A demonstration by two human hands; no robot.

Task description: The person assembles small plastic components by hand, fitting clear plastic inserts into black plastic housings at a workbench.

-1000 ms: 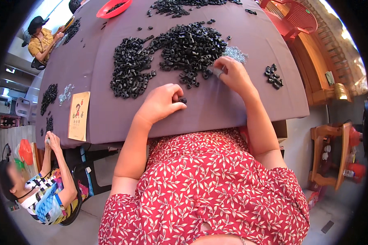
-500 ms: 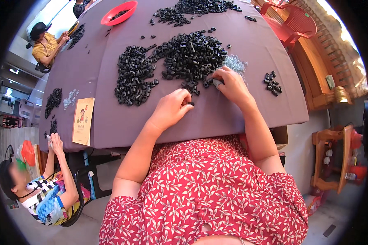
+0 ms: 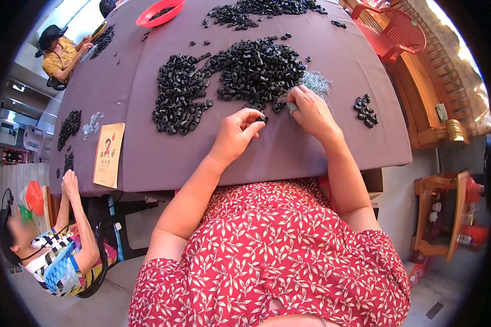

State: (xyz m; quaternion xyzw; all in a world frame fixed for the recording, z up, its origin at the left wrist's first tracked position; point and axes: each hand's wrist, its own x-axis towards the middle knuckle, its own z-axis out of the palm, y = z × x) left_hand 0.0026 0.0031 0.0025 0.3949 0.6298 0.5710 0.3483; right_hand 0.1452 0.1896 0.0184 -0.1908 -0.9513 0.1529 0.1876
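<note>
My left hand (image 3: 233,135) pinches a small black plastic piece (image 3: 263,119) between thumb and fingertips, just above the cloth. Close by, my right hand (image 3: 313,113) has its fingers drawn together. A grey wrap (image 3: 293,107) shows at its fingertips; whatever they hold is hidden. Beyond both hands lies a large heap of black plastic pieces (image 3: 259,68), a few of them straying toward my fingers. A second black heap (image 3: 179,101) spreads to its left. Small silvery clear bits (image 3: 318,83) lie piled beside my right hand.
A purple-grey cloth (image 3: 223,177) covers the table. A small black cluster (image 3: 365,111) lies right, a yellow booklet (image 3: 109,155) left. Farther off are a red bowl (image 3: 161,12) and a red chair (image 3: 390,32). Two co-workers (image 3: 65,250) (image 3: 60,57) sit along the left side.
My left hand has moved slightly right and up, closer to my right hand, with the black piece in its pinch. My right hand has barely shifted.
</note>
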